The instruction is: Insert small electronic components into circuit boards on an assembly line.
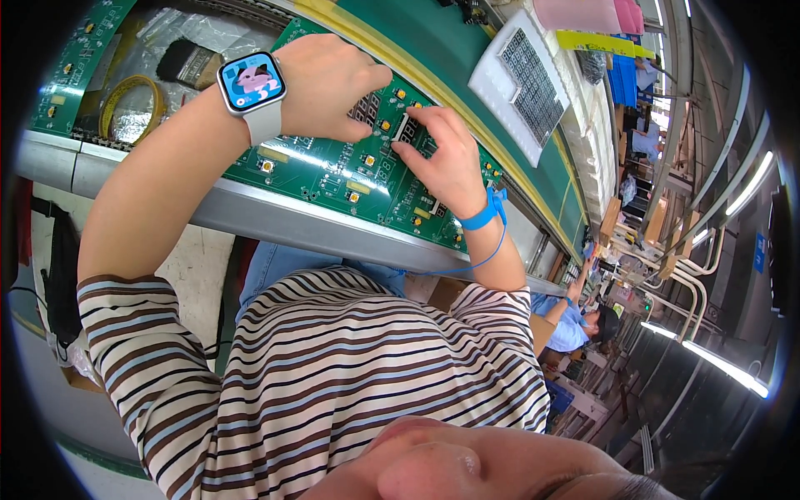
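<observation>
Striped-shirted person (350, 350), hands (329, 87) (447, 158) over circuit board (321, 171), white tray (495, 92) holding displays (537, 87)

Green circuit board (321, 179): white print, unreadably small.

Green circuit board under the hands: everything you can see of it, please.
Glossy green circuit board, populated face up, with white printed outlines and tiny light dots. It carries small square button-like parts in yellow and white, pale yellow rectangular parts and black digit displays. It lies flat, slanting across the view, alongside a grey metal rail. The right hand has thumb and finger at one display; the left hand is over the board, contact unclear.
</observation>
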Demonstrator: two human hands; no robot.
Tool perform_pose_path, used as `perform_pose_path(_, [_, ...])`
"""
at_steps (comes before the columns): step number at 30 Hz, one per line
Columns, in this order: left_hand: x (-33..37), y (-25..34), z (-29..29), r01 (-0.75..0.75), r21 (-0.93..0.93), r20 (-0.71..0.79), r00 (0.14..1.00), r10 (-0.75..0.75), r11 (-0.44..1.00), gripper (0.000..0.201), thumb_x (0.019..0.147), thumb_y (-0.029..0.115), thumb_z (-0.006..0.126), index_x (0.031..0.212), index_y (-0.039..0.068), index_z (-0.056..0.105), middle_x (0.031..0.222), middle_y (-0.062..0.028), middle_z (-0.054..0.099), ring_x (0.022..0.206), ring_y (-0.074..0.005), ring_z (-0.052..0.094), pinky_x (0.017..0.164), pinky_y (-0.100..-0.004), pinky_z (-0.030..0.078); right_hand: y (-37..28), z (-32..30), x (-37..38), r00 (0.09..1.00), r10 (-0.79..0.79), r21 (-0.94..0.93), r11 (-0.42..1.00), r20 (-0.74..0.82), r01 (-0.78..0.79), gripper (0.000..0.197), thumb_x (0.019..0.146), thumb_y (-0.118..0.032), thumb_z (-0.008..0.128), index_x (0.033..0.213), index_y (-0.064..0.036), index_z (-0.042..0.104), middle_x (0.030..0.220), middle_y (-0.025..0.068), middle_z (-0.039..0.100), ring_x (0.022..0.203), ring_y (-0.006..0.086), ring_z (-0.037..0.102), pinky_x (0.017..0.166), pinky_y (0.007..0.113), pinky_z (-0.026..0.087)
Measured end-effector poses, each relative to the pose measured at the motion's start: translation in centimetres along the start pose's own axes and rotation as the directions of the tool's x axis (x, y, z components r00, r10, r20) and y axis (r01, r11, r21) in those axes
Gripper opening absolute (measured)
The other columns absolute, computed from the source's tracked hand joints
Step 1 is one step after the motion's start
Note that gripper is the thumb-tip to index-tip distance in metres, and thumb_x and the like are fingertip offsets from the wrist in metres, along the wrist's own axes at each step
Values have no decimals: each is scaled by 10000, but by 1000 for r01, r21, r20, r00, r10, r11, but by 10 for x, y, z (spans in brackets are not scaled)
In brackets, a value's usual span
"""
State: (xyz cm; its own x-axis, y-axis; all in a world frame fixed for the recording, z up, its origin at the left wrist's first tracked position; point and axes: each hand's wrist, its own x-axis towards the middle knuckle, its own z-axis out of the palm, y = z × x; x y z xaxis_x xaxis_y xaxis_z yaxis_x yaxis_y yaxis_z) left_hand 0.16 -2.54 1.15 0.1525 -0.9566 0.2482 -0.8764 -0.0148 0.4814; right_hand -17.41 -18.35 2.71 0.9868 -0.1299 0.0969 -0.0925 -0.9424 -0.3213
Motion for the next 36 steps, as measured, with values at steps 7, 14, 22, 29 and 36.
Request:
perform_pose_path(7, [1,1,-3,-8,-25,18,1000,8,1000,355,682,329,710,893,55,630,801,-109,654,762,-283,649,693,-386,523,6,-5,1,998,-33,10,999,49,33,385,700,-168,740,1036,-22,622,996,121,580,901,294,574,773,367,480])
perform_pose_path(14, [0,2,7,-136,-166,-52,990,129,977,428,658,307,763,944,64,557,874,-88,613,805,-293,610,689,-387,482,-16,-10,2,987,-33,3,999,-154,34,300,688,-126,737,944,-37,610,989,109,601,926,305,561,811,380,457])
perform_pose_path(22, [0,7,13,-202,-220,-45,979,197,954,447,658,330,763,927,61,528,819,-100,601,751,-316,598,618,-384,473,-32,-10,-5,981,-164,21,986,-101,167,352,610,-105,762,916,-48,598,1002,107,587,922,297,544,837,386,430])
perform_pose_path(29, [-1,7,10,-130,-120,-68,990,123,984,475,673,392,751,926,40,555,803,-104,630,755,-311,634,648,-393,503,-34,-7,-34,998,-37,88,995,-48,42,382,615,-53,749,957,-33,580,978,109,584,907,304,538,809,384,439])
perform_pose_path(36, [0,7,8,-126,-48,-44,991,124,991,440,684,390,749,902,48,579,789,-84,635,757,-284,644,634,-380,510,-30,3,-45,1000,17,126,992,9,-18,333,653,-58,736,955,-26,598,1030,118,593,911,294,598,775,358,497])
